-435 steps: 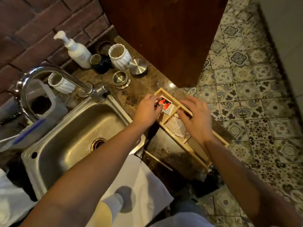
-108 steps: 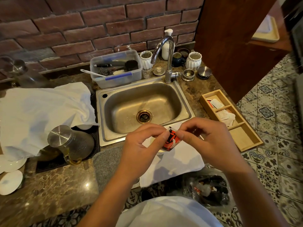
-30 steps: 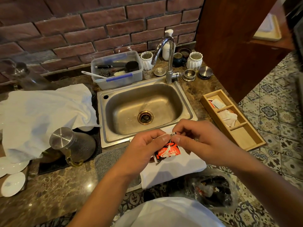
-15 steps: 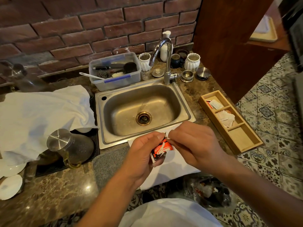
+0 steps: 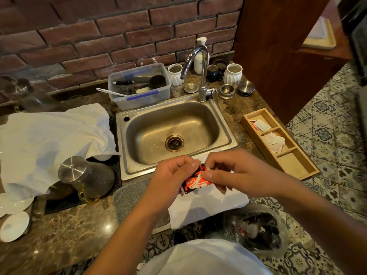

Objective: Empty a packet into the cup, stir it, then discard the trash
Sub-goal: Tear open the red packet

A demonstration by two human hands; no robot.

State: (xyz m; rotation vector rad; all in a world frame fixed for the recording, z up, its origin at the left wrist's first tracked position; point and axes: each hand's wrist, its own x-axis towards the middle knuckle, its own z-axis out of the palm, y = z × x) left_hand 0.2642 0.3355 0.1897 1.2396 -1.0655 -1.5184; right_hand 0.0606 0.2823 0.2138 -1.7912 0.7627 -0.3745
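Note:
A small red, black and white packet (image 5: pixel 195 180) is held in front of the sink's near edge, above a white cloth (image 5: pixel 206 207). My left hand (image 5: pixel 170 179) pinches its left side and top edge. My right hand (image 5: pixel 236 172) pinches its upper right corner with thumb and forefinger. Both hands hide whatever stands under them, and I cannot make out the cup for the packet. A clear trash bag (image 5: pixel 258 233) with wrappers in it sits on the floor below my right forearm.
A steel sink (image 5: pixel 127 167) with a tap (image 5: pixel 200 72) lies ahead. A wooden tray (image 5: pixel 301 167) of packets is at the right counter edge. A glass jug (image 5: pixel 87 177), white cloth (image 5: pixel 49 139) and saucers (image 5: pixel 14 226) are left. A plastic tub (image 5: pixel 143 98) and cups stand at the back.
The packet stays pinched between both hands over the white cloth. My right fingers have shifted along its top corner, and the packet has tilted slightly.

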